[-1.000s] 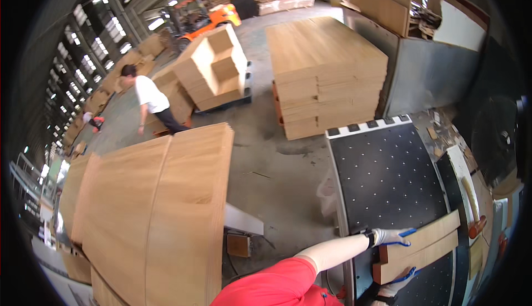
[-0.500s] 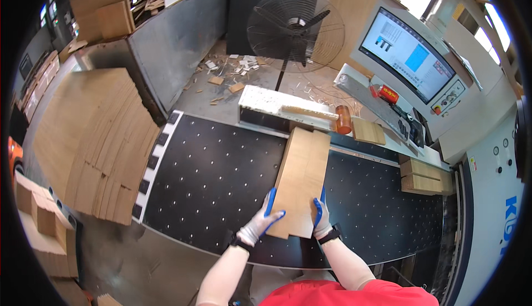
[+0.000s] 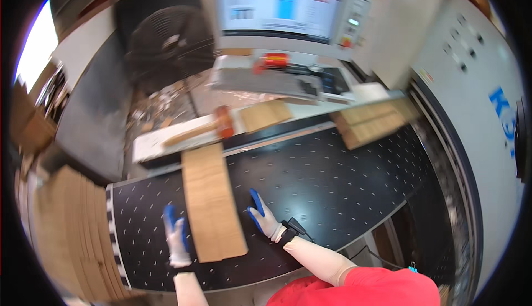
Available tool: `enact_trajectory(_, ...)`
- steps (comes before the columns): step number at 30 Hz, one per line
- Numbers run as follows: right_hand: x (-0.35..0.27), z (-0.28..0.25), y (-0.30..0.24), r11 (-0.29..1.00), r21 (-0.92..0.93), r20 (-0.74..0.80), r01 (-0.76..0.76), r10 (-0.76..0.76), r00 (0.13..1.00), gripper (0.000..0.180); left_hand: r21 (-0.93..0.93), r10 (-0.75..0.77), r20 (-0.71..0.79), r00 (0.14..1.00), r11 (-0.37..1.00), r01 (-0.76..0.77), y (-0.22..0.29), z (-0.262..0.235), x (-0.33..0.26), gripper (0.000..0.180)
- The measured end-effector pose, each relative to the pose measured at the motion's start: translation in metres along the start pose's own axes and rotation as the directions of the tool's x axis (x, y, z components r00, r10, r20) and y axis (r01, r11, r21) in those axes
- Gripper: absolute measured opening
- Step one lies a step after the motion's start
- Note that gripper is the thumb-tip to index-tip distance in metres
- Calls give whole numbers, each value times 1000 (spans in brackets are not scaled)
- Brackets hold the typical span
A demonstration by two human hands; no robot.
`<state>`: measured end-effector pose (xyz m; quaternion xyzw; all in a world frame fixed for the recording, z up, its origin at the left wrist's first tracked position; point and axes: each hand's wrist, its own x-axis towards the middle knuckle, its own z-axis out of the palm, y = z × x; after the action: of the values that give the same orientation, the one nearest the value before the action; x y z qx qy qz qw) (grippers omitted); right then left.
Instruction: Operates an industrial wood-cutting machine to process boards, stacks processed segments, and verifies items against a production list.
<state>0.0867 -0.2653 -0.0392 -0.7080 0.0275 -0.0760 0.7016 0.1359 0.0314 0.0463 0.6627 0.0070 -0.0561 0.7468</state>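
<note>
A long narrow wooden board [image 3: 212, 203] lies flat on the black perforated machine table [image 3: 332, 178], running away from me. My left hand [image 3: 176, 238], in a white glove with blue fingers, hovers just left of the board, fingers spread, holding nothing. My right hand [image 3: 262, 217], gloved the same way and with a dark band at the wrist, rests on the table just right of the board, fingers apart and empty. Both hands are off the board's edges.
A control screen [image 3: 280, 9] and keyboard stand beyond the table. A small stack of wood pieces [image 3: 368, 120] sits at the table's far right corner, a fan [image 3: 166, 48] at the back left, and a tall pile of boards [image 3: 72, 228] at my left.
I have turned from the pallets to the machine table. The board I held by both long edges half a second ago now lies on the table and both hands have let go.
</note>
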Motion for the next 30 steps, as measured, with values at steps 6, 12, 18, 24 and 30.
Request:
enact_trajectory(6, -18, -221, 18, 973, -224, -425, 50, -144, 894, 74, 56, 351, 160, 923, 930, -363, 61, 190, 38, 57)
enact_trajectory(12, -7, -408, 6, 917, -400, -609, -13, -255, 751, 76, 4, -212, 412, 886, 973, 231, -81, 466, 123, 54)
enact_trajectory(18, -10, -530, 6, 943, -333, -694, 1, -246, 677, 78, -70, -238, 363, 901, 957, 281, -160, 679, 171, 54)
enact_trajectory(24, -27, -576, 14, 984, -139, -785, 114, -180, 592, 83, -197, -150, 543, 826, 933, 300, -140, 664, 90, 55)
enact_trajectory(30, -11, -562, 10, 925, 290, -771, 245, 75, 633, 84, 93, -236, 453, 859, 971, 218, -116, 697, 100, 49)
